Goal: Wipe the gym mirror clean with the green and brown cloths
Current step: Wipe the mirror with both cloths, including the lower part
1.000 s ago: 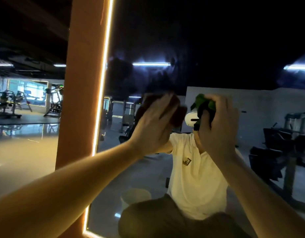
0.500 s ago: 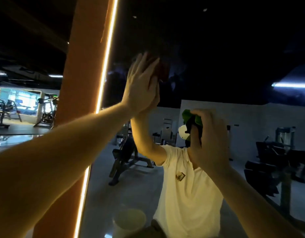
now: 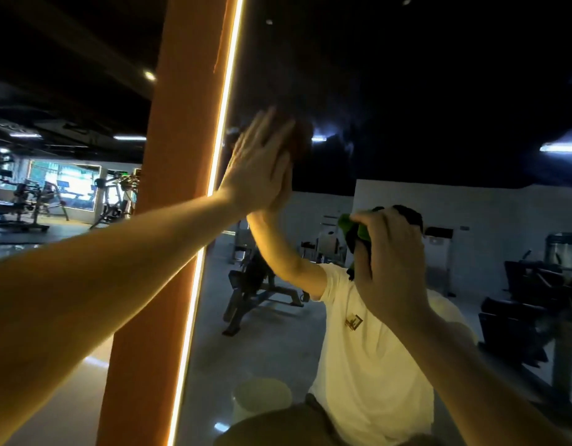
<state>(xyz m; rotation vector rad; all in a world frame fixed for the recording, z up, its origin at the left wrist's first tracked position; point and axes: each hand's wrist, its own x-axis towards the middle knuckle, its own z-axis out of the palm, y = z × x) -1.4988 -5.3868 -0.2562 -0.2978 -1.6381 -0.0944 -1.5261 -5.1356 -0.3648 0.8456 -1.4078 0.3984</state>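
Note:
The gym mirror (image 3: 407, 101) fills the right two thirds of the view and reflects me in a white shirt. My left hand (image 3: 255, 165) is raised high near the mirror's left edge, fingers straight, pressing the brown cloth (image 3: 302, 140) flat against the glass; only the cloth's right part shows past my fingers. Lower and to the right, my right hand (image 3: 387, 262) has its fingers curled over the bunched green cloth (image 3: 354, 226) and holds it against the mirror, most of the cloth hidden by the hand.
An orange pillar (image 3: 169, 201) with a lit strip (image 3: 214, 175) borders the mirror on the left. Gym machines (image 3: 24, 197) stand on the floor far left. The reflection shows a bench (image 3: 262, 291), a pale bucket (image 3: 262, 400) and more machines (image 3: 529, 304).
My left hand with the brown cloth rose from chest height to high on the glass and stays pressed there. My right hand with the green cloth stayed at about the same spot.

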